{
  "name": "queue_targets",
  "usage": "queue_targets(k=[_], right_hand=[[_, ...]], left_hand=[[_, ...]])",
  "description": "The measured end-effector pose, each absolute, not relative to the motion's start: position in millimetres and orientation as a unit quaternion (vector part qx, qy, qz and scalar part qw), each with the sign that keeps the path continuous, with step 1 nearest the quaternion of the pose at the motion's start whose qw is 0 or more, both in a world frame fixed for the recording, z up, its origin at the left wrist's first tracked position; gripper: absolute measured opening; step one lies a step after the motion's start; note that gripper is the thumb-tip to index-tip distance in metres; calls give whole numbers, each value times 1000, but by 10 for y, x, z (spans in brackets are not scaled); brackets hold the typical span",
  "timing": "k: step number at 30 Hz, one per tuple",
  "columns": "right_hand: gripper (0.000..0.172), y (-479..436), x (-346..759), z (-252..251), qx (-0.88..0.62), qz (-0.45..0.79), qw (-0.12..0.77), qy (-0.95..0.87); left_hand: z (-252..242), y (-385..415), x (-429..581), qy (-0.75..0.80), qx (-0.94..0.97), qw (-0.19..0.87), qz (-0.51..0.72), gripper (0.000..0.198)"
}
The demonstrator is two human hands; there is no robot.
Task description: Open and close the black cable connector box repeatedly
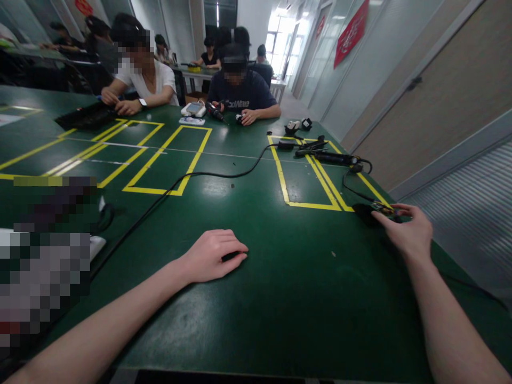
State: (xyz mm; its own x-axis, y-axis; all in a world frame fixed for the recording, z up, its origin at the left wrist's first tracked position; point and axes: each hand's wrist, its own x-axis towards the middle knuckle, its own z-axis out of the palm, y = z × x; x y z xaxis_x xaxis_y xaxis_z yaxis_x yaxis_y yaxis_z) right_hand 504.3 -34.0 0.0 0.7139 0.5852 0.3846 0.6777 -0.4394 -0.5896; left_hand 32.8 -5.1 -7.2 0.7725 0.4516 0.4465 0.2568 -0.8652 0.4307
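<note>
My left hand (216, 255) rests on the green table (280, 320), fingers together and curled, with the thumb tip close to the fingertips. Nothing shows in the gap between them. At the table's right edge, my right hand (410, 232) has its thumb and fingers around a small circuit board with wires (382, 207). Part of the board is hidden behind the fingers. A flat dark piece (363, 213) lies just left of it, and a thin black cable (352, 189) runs from the board toward a black rod-shaped tool (334, 159).
Yellow tape (312, 204) marks rectangles on the table. A long black cable (160, 197) crosses it. White-and-black parts (293, 127) stand at the far right. Opposite, a co-worker in a dark shirt (240, 88) has a drill (215, 111); another in white (154, 80) handles a black tray (86, 116).
</note>
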Motion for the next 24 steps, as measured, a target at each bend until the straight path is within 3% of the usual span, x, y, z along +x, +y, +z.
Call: queue_targets(k=[6, 15, 24], right_hand=[[22, -314, 5025, -14, -884, -13, 321, -339], [41, -329, 5002, -26, -877, 3, 302, -375], [38, -305, 5059, -82, -882, -42, 298, -364]], left_hand=[[-71, -50, 332, 189, 925, 174, 280, 24], [-74, -46, 324, 188, 926, 176, 277, 22], [-62, -55, 325, 189, 926, 176, 276, 23]])
